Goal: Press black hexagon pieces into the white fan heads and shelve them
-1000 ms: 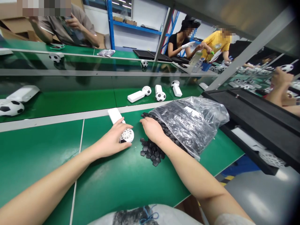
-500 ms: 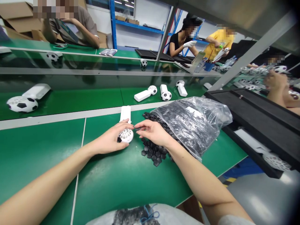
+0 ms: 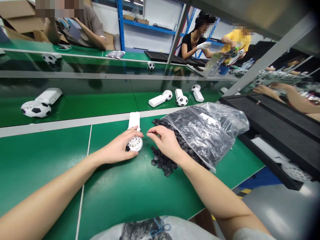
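On the green table, a white handheld fan (image 3: 135, 144) with a football-patterned, grilled head lies with its handle pointing away from me. My left hand (image 3: 125, 145) is curled around the left side of its head, fingers over the top and thumb at the near side. Just right of the fan, my right hand (image 3: 163, 138) pinches a small black pentagon piece, seen only as a thin dark edge at the fingertips. A pile of loose black pentagon pieces (image 3: 166, 163) lies under and beside that hand, spilling from a clear plastic bag (image 3: 212, 130).
Beyond the table edge, a green conveyor (image 3: 105, 103) carries several football-headed fans (image 3: 36, 109). At right, a black tray (image 3: 272, 123) sits above another holding white parts (image 3: 295, 170). A slanted metal post (image 3: 267, 50) rises behind. Co-workers sit across the line; another person's arms (image 3: 287, 95) show at right.
My right hand has drawn slightly right, away from the fan head, while my left hand stays put. Fans on the near conveyor have shifted right; those on the far strip shifted left.
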`<state>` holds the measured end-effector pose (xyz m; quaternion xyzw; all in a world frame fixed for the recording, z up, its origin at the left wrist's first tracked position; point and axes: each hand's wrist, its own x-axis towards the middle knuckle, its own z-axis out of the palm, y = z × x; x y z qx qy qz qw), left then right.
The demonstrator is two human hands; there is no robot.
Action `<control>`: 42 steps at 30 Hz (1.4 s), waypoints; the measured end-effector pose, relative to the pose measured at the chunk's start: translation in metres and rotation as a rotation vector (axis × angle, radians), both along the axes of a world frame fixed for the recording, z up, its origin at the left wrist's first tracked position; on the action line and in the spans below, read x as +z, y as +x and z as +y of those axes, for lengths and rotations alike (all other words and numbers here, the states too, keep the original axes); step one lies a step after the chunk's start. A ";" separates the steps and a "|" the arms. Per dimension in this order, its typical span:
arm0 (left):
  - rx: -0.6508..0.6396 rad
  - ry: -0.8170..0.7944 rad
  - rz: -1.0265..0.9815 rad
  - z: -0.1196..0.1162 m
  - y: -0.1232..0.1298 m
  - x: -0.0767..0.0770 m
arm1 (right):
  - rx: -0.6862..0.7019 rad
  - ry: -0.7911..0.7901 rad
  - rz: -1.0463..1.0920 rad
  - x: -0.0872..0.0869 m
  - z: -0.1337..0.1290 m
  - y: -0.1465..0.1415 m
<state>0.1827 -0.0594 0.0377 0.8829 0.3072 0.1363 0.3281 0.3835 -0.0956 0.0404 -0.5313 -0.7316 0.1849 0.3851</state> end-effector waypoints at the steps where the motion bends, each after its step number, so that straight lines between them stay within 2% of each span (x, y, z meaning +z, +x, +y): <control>1: 0.000 0.000 0.001 0.000 0.001 0.000 | -0.003 0.017 -0.002 0.000 0.000 0.000; 9: -0.004 -0.003 -0.009 -0.001 0.001 0.002 | -0.012 -0.223 0.141 0.003 -0.002 0.000; 15: -0.009 -0.009 -0.011 -0.001 0.001 0.003 | 0.207 -0.372 0.209 0.007 -0.006 -0.001; 22: 0.036 -0.018 -0.013 -0.001 0.001 0.001 | 0.262 -0.307 0.204 0.000 -0.007 -0.012; 26: 0.041 -0.004 -0.025 -0.004 0.004 0.002 | 0.225 -0.224 0.173 -0.006 -0.007 -0.015; 32: 0.096 0.002 -0.022 -0.007 0.010 0.003 | 0.223 -0.323 0.255 -0.007 -0.002 -0.016; 36: 0.110 0.001 -0.038 -0.007 0.011 0.001 | 0.162 -0.387 0.251 -0.010 0.000 -0.018; 39: 0.130 0.001 -0.048 -0.007 0.011 -0.001 | 0.138 -0.398 0.184 -0.007 0.002 -0.014; 42: 0.151 0.012 -0.073 -0.008 0.010 -0.003 | 0.139 -0.414 -0.075 -0.001 0.004 -0.002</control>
